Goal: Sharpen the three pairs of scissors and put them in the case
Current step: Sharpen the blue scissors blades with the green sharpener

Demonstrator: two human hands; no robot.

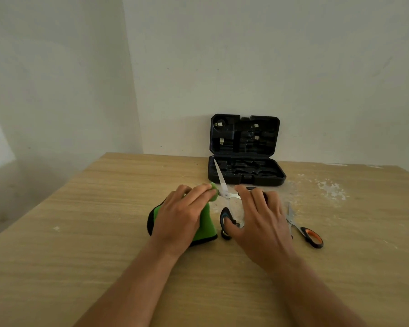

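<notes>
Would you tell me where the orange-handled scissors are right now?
In the head view, the orange-handled scissors lie flat on the wooden table, just right of the right hand and nearer than the open black case.

On the table, my left hand rests on top of the sharpener, and just to its right my right hand lies over the handles of an open pair of scissors, whose upper blade runs from the sharpener's far end away toward the case. A second pair of scissors lies flat on the table right of my right hand, blades pointing far and handles near. The case stands open at the far edge, behind both hands, base flat and lid upright against the wall.
</notes>
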